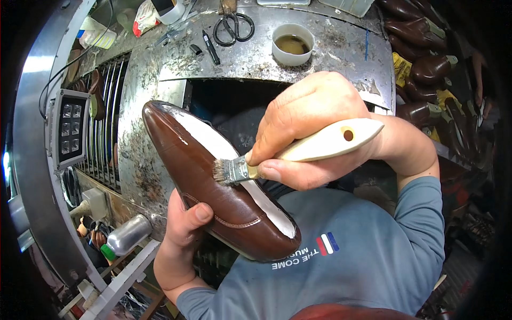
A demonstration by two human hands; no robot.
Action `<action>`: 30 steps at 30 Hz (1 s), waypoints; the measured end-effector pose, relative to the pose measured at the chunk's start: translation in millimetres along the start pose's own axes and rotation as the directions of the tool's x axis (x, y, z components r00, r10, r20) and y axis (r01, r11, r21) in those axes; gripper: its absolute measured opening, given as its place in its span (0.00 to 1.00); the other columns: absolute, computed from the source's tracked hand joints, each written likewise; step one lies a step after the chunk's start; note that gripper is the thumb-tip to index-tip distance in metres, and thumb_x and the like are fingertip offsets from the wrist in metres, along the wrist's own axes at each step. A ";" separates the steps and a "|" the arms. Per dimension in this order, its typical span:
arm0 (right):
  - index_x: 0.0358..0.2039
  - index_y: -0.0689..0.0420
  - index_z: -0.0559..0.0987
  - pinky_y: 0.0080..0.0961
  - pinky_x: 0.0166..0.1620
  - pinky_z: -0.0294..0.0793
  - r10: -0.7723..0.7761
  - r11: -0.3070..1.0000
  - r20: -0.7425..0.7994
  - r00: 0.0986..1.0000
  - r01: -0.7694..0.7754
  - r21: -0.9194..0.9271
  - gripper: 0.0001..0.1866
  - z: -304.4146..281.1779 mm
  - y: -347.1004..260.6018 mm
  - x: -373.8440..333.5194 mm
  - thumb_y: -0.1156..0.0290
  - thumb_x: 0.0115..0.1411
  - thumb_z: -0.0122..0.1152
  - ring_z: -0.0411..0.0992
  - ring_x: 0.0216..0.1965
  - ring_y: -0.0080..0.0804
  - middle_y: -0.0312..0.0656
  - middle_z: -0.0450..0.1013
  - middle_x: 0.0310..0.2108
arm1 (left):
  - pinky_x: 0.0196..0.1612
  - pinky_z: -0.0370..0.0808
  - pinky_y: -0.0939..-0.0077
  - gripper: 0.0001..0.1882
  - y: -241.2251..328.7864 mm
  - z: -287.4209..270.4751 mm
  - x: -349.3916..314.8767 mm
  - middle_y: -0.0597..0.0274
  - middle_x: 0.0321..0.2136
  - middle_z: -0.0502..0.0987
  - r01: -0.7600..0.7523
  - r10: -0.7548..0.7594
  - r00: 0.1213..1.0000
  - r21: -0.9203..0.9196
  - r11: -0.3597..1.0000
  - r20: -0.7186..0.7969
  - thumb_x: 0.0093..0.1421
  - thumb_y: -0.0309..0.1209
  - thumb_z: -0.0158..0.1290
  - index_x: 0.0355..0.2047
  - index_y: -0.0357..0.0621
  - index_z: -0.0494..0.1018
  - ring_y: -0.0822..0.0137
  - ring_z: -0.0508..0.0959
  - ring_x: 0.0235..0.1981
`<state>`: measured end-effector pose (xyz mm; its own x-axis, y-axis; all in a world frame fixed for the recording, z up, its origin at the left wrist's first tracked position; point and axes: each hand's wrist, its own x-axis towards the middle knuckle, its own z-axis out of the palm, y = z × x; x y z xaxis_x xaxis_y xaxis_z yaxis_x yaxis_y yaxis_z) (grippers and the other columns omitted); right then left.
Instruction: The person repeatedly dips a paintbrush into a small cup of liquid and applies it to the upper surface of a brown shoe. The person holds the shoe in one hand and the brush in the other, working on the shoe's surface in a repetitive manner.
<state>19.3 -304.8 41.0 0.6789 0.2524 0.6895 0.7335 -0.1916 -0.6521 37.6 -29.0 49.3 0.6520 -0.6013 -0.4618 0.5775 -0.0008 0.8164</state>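
Note:
A brown leather shoe (200,170) lies slantwise in front of my body, its pointed end toward the upper left. A long white strip (210,133) runs along its upper right side, and light stitching curves across the leather near the lower end. My left hand (184,221) is closed on the shoe's lower left edge, thumb on top; its other fingers are hidden underneath. In my right hand (314,120) is a flat paintbrush with a pale wooden handle (330,141), pinched near its metal band. The bristles touch the brown leather beside the white strip.
On the stained metal bench (144,69) stand a white bowl (292,58) of dark liquid, black-handled scissors (233,34), a black marker (211,48) and its cap (196,49). Brown shoes (429,69) pile up at right. At left are a lamp panel (71,128) and a silver bottle (128,234).

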 end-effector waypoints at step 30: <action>0.36 0.50 0.85 0.35 0.41 0.79 0.466 0.385 -0.266 0.844 -0.464 -0.798 0.11 -91.2 121.9 -61.5 0.60 0.55 0.68 0.79 0.37 0.43 0.41 0.81 0.34 | 0.62 0.69 0.55 0.34 -45.5 -62.5 3.3 0.51 0.60 0.72 -0.155 0.154 0.988 0.015 0.988 0.032 0.70 0.53 0.45 0.65 0.38 0.62 0.55 0.73 0.59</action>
<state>70.0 -430.2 -52.2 0.9232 -0.1286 0.3622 -0.0067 -0.9476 -0.3195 44.2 19.0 -11.0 0.7173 -0.6194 -0.3191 0.4621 0.0801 0.8832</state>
